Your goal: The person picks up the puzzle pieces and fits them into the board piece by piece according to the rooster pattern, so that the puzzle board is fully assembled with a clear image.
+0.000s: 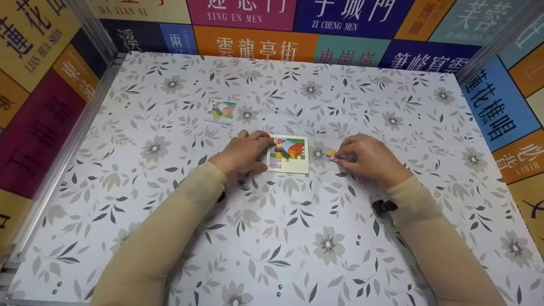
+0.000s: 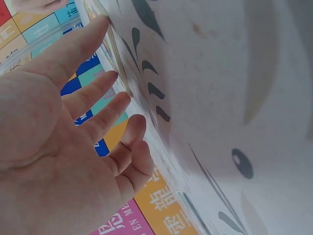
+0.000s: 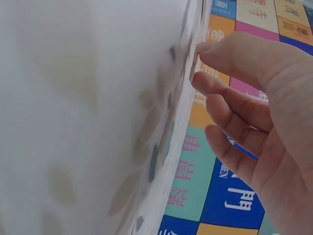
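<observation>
Sleeved forearms lead to 2 hands: left hand [image 1: 244, 152] steadies the puzzle board [image 1: 289, 154] at mid-table with relaxed fingers; right hand [image 1: 366, 157] pinches 1 loose piece [image 1: 332, 156], seemingly mid-pickup; fitting it needs correct orientation.

Left hand [image 1: 244, 152] flat, fingers straight; right hand [image 1: 367, 156] pinching, fingers curled.

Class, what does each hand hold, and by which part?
The right hand pinches a small puzzle piece by its edge; the left hand rests on the puzzle board.
</observation>
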Available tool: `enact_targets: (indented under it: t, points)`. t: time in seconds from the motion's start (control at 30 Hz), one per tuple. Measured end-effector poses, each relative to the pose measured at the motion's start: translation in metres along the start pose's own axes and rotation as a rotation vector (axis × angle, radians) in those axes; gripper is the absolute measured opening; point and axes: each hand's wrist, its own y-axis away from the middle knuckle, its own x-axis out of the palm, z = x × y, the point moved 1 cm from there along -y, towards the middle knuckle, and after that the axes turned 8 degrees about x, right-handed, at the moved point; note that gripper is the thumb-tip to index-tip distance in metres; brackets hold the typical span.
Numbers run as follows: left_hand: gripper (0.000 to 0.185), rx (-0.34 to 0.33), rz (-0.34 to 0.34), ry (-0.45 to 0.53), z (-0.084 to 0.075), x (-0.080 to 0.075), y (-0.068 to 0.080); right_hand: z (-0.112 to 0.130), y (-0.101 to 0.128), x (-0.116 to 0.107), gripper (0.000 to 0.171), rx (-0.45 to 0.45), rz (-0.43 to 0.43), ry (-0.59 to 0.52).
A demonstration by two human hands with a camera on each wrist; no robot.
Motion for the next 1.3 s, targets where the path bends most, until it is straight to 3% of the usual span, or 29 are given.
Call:
enact_targets:
  t: [0.43,0.77,1.3]
  points:
    - [0.066,-0.01,0.02,0.012,0.001,-0.001,-0.001,0.025,-0.01,0.003,0.013,-0.064,0.009,-0.03]
    - [0.066,0.001,0.001,0.003,0.0,-0.001,0.0,0.043,-0.021,0.008,0.013,-0.146,-0.032,-0.016]
    - [0.067,-0.01,0.017,0.01,0.0,-0.001,-0.001,0.062,-0.029,0.015,0.01,-0.161,-0.039,-0.048]
